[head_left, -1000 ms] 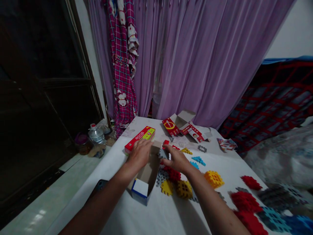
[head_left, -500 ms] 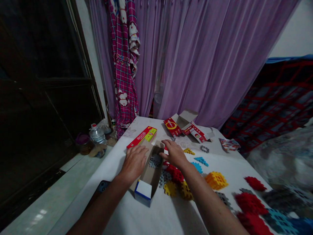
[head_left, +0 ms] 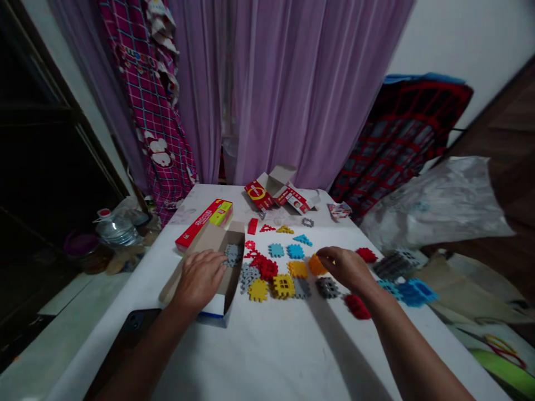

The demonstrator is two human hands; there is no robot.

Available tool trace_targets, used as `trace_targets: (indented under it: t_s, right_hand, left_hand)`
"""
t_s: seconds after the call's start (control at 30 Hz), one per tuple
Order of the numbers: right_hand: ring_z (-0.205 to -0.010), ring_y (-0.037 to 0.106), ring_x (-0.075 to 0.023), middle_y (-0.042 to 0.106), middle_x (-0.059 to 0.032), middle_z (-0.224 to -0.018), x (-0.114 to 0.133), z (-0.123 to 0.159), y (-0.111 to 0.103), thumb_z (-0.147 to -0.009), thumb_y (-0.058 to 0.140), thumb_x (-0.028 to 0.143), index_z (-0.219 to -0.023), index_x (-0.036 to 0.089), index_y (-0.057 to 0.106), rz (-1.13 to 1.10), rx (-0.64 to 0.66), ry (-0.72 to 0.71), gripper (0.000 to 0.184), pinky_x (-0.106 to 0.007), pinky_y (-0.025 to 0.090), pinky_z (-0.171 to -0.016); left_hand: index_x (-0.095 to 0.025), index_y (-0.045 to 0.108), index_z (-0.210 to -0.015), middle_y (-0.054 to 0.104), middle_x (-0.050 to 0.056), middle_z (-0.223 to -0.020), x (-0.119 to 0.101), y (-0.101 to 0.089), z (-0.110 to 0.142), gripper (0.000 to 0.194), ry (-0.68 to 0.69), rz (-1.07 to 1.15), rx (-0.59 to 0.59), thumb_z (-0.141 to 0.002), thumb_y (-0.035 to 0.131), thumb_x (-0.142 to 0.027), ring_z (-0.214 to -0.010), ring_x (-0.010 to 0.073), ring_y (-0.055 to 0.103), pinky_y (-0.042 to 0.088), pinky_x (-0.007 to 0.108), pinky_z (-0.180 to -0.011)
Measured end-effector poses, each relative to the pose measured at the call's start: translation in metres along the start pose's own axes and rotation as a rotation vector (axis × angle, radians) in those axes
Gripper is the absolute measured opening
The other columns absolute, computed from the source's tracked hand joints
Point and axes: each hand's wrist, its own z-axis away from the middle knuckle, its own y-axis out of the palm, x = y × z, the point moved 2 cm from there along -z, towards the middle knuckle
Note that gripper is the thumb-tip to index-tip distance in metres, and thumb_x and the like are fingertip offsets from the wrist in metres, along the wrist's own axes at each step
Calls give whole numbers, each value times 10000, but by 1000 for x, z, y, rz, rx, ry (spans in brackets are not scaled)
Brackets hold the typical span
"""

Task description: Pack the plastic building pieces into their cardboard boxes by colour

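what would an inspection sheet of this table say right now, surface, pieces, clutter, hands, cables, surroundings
surface: white-covered table, with coloured pieces spread across its middle
job's things: open cardboard box holds grey interlocking plastic pieces; red, yellow, blue and grey pieces lie to its right
clutter: long red and yellow carton behind the box; opened red carton further back; printed wrapper at the far edge
hands: left hand lies open on the box; right hand is curled beside an orange piece, contact unclear
cables: nothing seen
surroundings: purple curtain, pink checked garment, plastic water bottle, crumpled plastic sheet
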Motion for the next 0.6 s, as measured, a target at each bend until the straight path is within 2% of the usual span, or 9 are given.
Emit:
trace_targets:
  t_s: [0.1,0.2,0.37,0.47,0.6]
  right_hand:
    - [-900,684,-222,739,-56,-1037,-6,19,3,-863,506,237,-1009,261,732,43,147,-18,270,-293,469,-730]
    - [-980,649,-232,718,-90,-1056,-2,31,12,-813,536,184,-1020,226,723,77,245,-105,283,-301,458,-794]
    - [-1098,564,-277,674,-121,-1149,-9,42,23,-747,588,166,-1154,186,658,158,286,-159,414,-369,418,-912]
    - [-1145,531,-291,644,-129,-1214,-18,44,28,-735,573,135,-1237,174,605,172,316,-167,504,-393,395,-941]
    - [-1160,516,-287,628,-134,-1244,-26,43,36,-716,539,95,-1259,165,572,178,318,-172,549,-392,378,-948]
  left_hand:
    - [-259,706,-1058,723,50,-1139,1,9,0,307,24,13,-8,-918,436,-302,-1142,262,602,379,470,-1006]
    - [-264,712,-1025,732,44,-1117,3,17,1,303,41,9,-37,-908,436,-303,-1119,271,617,393,479,-980]
    - [-259,722,-1014,739,55,-1102,6,23,2,318,50,-18,-71,-905,426,-301,-1147,299,605,385,504,-984]
    - [-255,726,-1017,734,58,-1114,4,20,3,327,45,-20,-60,-903,424,-307,-1134,301,615,395,504,-978]
    - [-258,725,-1032,730,56,-1124,-2,14,12,338,50,-9,-105,-911,427,-360,-1108,283,630,419,473,-958]
